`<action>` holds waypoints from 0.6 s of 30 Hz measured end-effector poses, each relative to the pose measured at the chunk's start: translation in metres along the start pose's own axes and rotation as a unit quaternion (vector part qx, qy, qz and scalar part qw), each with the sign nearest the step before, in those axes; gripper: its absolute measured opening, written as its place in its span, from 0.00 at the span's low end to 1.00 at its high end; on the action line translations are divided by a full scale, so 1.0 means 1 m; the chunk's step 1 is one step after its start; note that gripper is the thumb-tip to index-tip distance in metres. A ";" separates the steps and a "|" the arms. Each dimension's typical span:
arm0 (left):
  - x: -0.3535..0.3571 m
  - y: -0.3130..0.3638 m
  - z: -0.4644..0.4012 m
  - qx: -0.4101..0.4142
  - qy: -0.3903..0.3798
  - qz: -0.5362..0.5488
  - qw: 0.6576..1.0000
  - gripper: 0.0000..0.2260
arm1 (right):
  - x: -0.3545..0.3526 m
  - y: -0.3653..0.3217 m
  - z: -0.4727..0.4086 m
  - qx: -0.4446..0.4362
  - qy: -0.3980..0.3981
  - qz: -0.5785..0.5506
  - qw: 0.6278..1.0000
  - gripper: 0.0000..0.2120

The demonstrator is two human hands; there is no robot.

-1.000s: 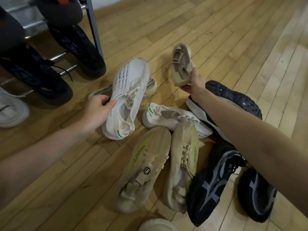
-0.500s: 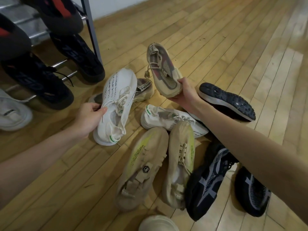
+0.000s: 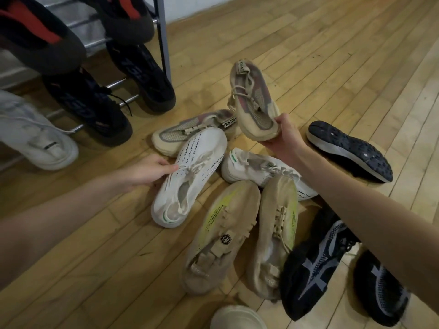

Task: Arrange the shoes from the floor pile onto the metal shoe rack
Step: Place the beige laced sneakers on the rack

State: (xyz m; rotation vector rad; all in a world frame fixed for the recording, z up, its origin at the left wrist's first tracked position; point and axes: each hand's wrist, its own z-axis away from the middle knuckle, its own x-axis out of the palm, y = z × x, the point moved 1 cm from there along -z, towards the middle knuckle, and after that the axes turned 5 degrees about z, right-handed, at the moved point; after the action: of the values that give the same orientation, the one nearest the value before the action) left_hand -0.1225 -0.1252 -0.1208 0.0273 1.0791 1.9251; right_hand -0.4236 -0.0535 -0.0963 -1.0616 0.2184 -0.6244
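Wooden floor (image 3: 308, 55); beige shoe (image 3: 254, 100) now higher.

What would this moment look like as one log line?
step: picking pair | left hand: grips white sneaker, on floor | right hand: holds beige sneaker, lifted | shoe rack: partly filled

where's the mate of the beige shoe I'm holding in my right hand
In the head view it lies on its side on the floor, centre of frame, just left of the held beige shoe, partly under the toe of the white knit sneaker.

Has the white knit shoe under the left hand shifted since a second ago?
Yes. The white knit shoe, gripped by the left hand, has slid off the tan mesh shoe lying behind it, toward the camera.
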 end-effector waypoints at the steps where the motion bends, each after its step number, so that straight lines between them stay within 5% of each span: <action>1: -0.005 0.008 -0.001 0.025 0.028 0.008 0.999 0.13 | 0.001 -0.001 0.002 0.003 -0.018 -0.009 1.000 0.13; 5: -0.034 0.041 -0.002 0.107 0.156 0.138 0.972 0.22 | 0.003 -0.014 0.017 0.013 -0.137 0.023 0.990 0.17; 8: -0.051 0.050 0.001 0.120 0.138 0.249 0.951 0.29 | 0.009 -0.024 0.031 0.029 -0.201 0.085 0.975 0.23; 10: -0.054 0.047 0.005 0.124 0.114 0.266 0.949 0.24 | 0.014 -0.027 0.035 0.036 -0.221 0.148 0.963 0.26; 12: -0.053 0.041 0.009 0.116 0.084 0.279 0.950 0.20 | 0.021 -0.027 0.035 0.047 -0.244 0.187 0.950 0.22; 15: -0.054 0.028 0.016 0.084 0.024 0.255 0.963 0.28 | 0.037 -0.024 0.037 0.043 -0.296 0.212 0.930 0.13; 18: -0.056 0.016 0.019 0.069 0.016 0.221 0.973 0.25 | 0.050 -0.019 0.035 0.046 -0.311 0.223 0.923 0.16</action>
State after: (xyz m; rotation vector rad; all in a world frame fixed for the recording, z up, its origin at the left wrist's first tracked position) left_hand -0.0926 -0.1556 -0.0764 0.3414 1.3092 2.2434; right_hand -0.3746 -0.0623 -0.0564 -1.0234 -0.1266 0.1278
